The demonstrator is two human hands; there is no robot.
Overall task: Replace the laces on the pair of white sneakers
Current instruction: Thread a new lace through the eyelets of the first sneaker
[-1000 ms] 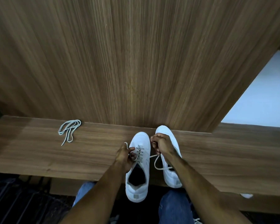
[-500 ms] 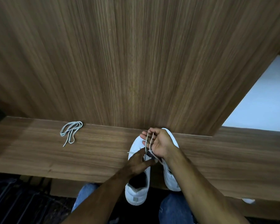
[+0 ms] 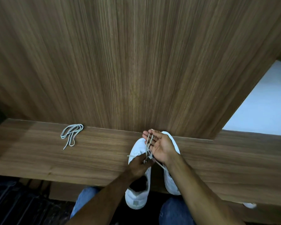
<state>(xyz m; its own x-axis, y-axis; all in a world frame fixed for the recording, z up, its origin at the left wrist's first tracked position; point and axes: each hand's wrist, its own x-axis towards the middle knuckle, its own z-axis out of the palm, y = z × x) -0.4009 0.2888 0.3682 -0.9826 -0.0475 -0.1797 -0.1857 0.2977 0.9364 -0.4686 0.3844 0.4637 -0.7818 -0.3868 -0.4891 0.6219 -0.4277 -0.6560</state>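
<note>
Two white sneakers stand side by side on a wooden ledge (image 3: pixel 234 163), toes toward the wall. The left sneaker (image 3: pixel 137 198) has its heel hanging over the front edge. The right sneaker (image 3: pixel 172 181) is mostly hidden under my right arm. My right hand (image 3: pixel 159 146) is palm up above the toes, with a pale lace (image 3: pixel 148 143) running over its fingers. My left hand (image 3: pixel 139 164) pinches the same lace over the left sneaker's tongue. A second pale lace (image 3: pixel 71 135) lies bundled on the ledge to the left.
A tall wood-grain panel (image 3: pixel 136 62) rises right behind the ledge. A white wall (image 3: pixel 263 108) shows at the right. My knees in blue jeans (image 3: pixel 173 211) sit below the ledge's front edge, and a dark ribbed floor (image 3: pixel 15 202) lies at lower left.
My right hand rose from the sneakers and turned palm up, drawing the lace out over its fingers. My left hand shifted right to the lace near the tongue.
</note>
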